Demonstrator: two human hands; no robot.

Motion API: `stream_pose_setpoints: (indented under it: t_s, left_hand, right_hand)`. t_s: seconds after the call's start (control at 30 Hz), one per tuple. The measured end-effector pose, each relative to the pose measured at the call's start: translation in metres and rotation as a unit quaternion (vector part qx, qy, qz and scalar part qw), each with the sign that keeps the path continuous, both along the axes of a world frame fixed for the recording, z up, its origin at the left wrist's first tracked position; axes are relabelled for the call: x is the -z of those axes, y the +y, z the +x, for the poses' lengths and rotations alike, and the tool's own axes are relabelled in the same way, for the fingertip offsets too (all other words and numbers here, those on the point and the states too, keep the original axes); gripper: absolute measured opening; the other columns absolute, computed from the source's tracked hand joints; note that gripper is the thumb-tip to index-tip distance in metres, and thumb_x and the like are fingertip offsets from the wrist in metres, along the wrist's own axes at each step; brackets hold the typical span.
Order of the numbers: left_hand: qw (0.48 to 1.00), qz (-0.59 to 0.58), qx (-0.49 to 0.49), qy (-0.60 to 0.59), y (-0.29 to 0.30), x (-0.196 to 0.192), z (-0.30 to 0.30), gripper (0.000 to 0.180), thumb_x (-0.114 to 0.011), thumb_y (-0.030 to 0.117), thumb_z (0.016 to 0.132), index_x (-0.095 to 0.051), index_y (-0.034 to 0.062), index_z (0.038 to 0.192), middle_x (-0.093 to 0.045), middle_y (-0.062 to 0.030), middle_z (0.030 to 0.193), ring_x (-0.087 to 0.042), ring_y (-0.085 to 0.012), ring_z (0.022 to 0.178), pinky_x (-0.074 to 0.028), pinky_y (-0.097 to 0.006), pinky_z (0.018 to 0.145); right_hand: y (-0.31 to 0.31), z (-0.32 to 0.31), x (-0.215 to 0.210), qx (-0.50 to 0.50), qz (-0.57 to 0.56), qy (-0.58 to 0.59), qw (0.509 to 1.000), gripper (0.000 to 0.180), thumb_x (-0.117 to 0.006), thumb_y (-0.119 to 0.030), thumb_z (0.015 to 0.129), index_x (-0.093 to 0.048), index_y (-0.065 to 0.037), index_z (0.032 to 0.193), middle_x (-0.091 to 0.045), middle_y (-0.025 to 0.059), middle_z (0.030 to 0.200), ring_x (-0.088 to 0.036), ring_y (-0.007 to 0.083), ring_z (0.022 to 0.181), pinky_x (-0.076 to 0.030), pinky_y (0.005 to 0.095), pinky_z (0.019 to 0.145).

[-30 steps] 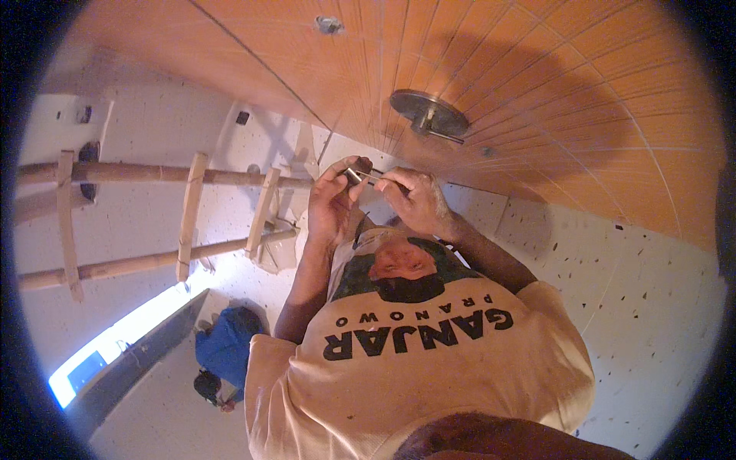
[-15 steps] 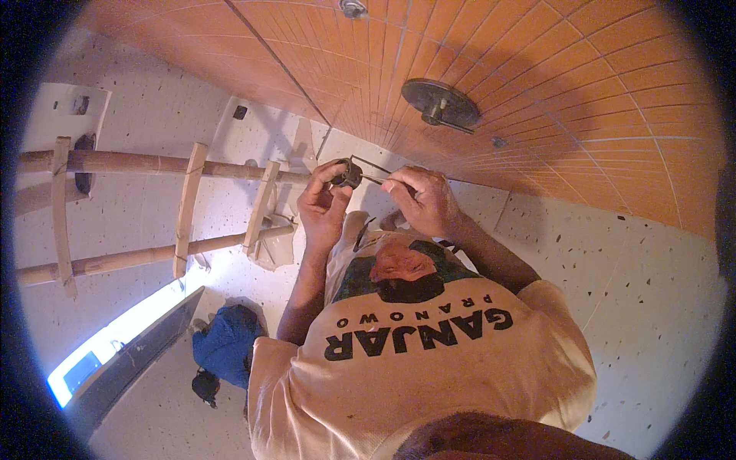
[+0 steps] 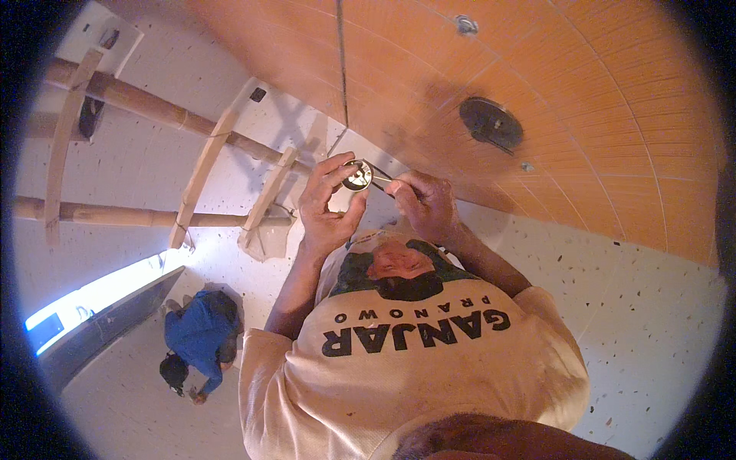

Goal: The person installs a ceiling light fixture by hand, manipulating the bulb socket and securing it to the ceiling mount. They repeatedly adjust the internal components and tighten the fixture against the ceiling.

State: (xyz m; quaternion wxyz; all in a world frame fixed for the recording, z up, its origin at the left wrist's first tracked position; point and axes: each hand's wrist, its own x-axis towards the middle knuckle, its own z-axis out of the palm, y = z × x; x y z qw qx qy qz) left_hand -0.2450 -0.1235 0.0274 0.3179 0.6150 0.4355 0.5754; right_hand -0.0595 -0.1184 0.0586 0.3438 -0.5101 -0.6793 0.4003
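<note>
A small round piece with a dark rim and a shiny, pale-and-dark face is gripped between the thumb and fingers of my left hand. My right hand pinches a thin metal rod-like tool, whose far end reaches the edge of the round piece. A second thin dark length runs just above the rod; whether it belongs to the same tool I cannot tell. Both hands are raised in front of my chest, close together, below the orange panelled surface.
On the orange surface sits a dark round plate with a lever, and a small metal fitting is farther up. A bamboo ladder with wooden rungs stands at left. Beyond it, a person in blue bends low beside a bright opening.
The round piece has turned so that its shiny face shows. My right hand has shifted slightly right with the tool. The view has swung, and the person in blue has bent lower.
</note>
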Motion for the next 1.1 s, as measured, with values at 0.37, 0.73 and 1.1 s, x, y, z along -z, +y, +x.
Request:
stream_pose_setpoints:
  t_s: [0.37, 0.73, 1.1]
  left_hand:
    - [0.999, 0.001, -0.044, 0.013, -0.017, 0.000, -0.058, 0.040, -0.072, 0.001, 0.071, -0.062, 0.0065, 0.109, -0.061, -0.0144, 0.115, -0.063, -0.0233, 0.101, -0.054, -0.030, 0.075]
    - [0.997, 0.014, -0.057, 0.041, -0.038, 0.004, -0.091, 0.042, -0.072, -0.001, 0.069, -0.061, 0.0056, 0.108, -0.061, -0.0155, 0.113, -0.063, -0.0263, 0.100, -0.053, -0.032, 0.079]
    - [0.991, 0.039, -0.060, 0.111, -0.054, -0.007, -0.110, 0.042, -0.073, -0.002, 0.067, -0.061, 0.0038, 0.108, -0.062, -0.0163, 0.112, -0.063, -0.0282, 0.101, -0.052, -0.034, 0.084]
  right_hand:
    - [-0.005, -0.057, 0.005, -0.041, -0.184, 0.109, 0.976, 0.028, -0.051, -0.024, 0.094, -0.064, -0.002, 0.081, -0.051, -0.0004, 0.054, -0.046, 0.0066, 0.046, -0.035, 0.0244, 0.043]
    - [-0.010, -0.085, 0.018, -0.049, -0.371, 0.228, 0.899, 0.026, -0.053, -0.026, 0.092, -0.061, -0.003, 0.082, -0.045, -0.0018, 0.058, -0.042, 0.0072, 0.045, -0.032, 0.0218, 0.043]
    - [-0.019, -0.095, 0.024, -0.044, -0.529, 0.357, 0.768, 0.023, -0.055, -0.024, 0.092, -0.061, -0.003, 0.086, -0.044, -0.0040, 0.060, -0.039, 0.0054, 0.048, -0.030, 0.0201, 0.043]
